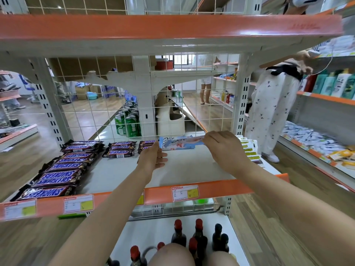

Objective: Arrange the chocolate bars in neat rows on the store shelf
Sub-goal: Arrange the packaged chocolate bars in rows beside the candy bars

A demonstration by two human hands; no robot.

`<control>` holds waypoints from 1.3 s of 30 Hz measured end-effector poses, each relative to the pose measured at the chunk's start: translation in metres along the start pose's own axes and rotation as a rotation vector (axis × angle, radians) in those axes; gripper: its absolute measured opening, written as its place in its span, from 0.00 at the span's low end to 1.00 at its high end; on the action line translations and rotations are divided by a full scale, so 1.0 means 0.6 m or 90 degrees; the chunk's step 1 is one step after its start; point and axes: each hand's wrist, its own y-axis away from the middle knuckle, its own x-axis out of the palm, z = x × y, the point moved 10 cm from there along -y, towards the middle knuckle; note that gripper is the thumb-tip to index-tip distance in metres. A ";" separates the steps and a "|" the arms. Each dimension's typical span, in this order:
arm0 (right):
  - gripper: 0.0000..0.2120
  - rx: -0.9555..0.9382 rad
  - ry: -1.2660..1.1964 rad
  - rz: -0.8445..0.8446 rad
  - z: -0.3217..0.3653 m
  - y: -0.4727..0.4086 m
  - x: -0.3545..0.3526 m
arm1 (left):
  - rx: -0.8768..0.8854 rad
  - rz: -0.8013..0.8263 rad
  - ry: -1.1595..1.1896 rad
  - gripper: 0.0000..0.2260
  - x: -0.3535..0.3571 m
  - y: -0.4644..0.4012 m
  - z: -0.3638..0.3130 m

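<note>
A light blue and white chocolate bar [180,143] is held level just above the white shelf [188,166], near the wire back panel. My left hand [153,156] pinches its left end and my right hand [224,148] grips its right end. Brown Snickers bars [63,175] lie in a row down the shelf's left side. Two short stacks of Snickers [120,148] sit at the back, left of my hands. White and yellow packets [249,150] lie at the shelf's right edge, partly hidden by my right hand.
An orange price rail [115,200] edges the shelf front. Dark bottles with red caps [192,239] stand on the shelf below. Green cans [128,123] show behind the wire panel [92,116]. A person in white patterned trousers [269,116] stands at the right aisle.
</note>
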 end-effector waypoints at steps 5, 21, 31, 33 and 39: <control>0.11 -0.089 -0.003 -0.028 0.020 0.015 -0.005 | -0.061 0.103 0.116 0.15 0.030 0.011 0.012; 0.12 0.474 -0.295 0.166 -0.089 0.047 0.057 | 0.007 0.050 0.229 0.06 0.013 0.022 0.008; 0.17 0.860 -0.702 0.427 -0.053 0.101 0.131 | 0.038 0.029 0.196 0.06 0.000 0.017 0.023; 0.11 0.812 -0.690 0.423 -0.049 0.098 0.133 | 0.048 0.037 0.181 0.05 0.001 0.017 0.021; 0.04 0.763 -0.686 0.355 -0.055 0.082 0.133 | 0.042 0.079 0.142 0.02 0.003 0.022 0.023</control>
